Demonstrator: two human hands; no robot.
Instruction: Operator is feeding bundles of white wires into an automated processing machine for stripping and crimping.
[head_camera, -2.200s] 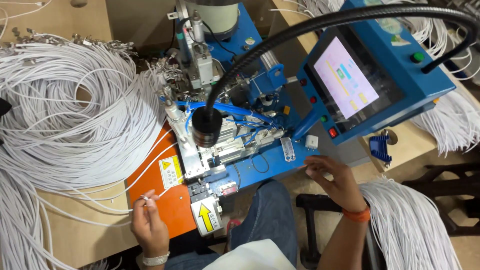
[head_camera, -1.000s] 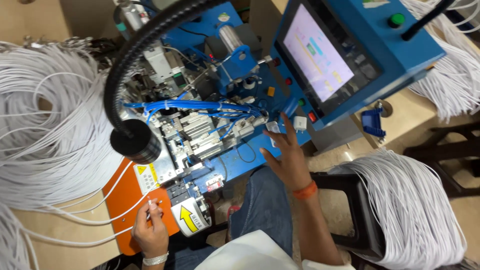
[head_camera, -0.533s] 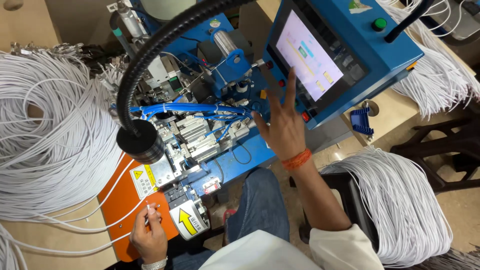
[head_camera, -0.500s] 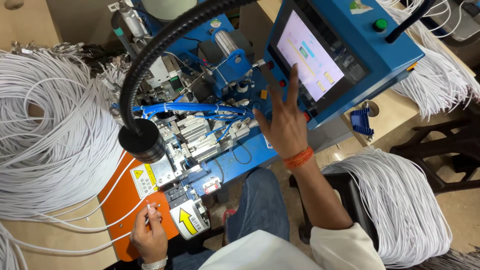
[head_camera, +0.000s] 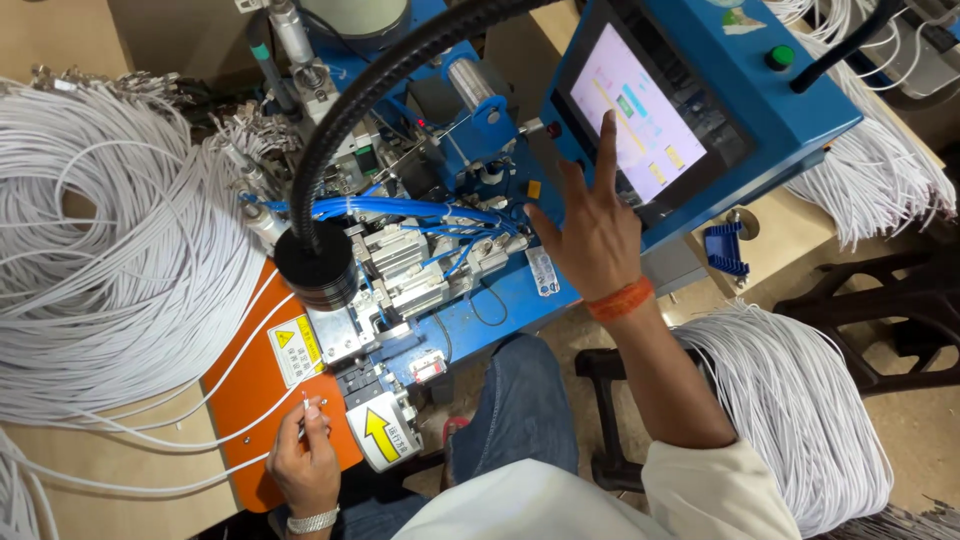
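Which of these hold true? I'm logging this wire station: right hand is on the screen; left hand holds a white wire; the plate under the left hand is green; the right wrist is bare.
1. The right hand has a finger up at the touchscreen: true.
2. The left hand pinches a white wire: true.
3. The plate under it is green: false, the plate is orange.
4. The right wrist is bare: false, it wears an orange band.

A tan wooden tabletop ran beneath the work; a dark metal frame stood on the dusty beige floor.
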